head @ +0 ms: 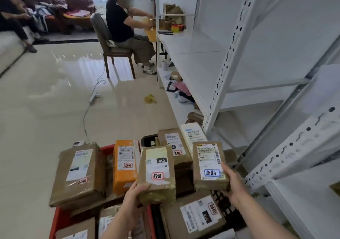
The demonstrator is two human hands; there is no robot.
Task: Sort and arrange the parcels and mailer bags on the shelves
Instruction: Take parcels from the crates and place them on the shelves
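My left hand [133, 195] grips the near end of a brown taped parcel [156, 174] bearing a "010" label and a red-framed sticker. My right hand [232, 180] holds a second brown parcel [209, 165] with a blue-framed sticker by its near right corner. Both parcels are lifted over a red basket [55, 226] and a black basket [223, 204], each packed with several more parcels, among them an orange box [125, 165], a large brown parcel [79, 172] and a white parcel [193, 134].
White metal shelving [202, 54] runs along the right, its near shelves bare; loose mailer bags [181, 88] lie on the lowest shelf. A person sits on a chair [108, 42] at the far end. A cable and power strip [94, 97] cross the glossy floor.
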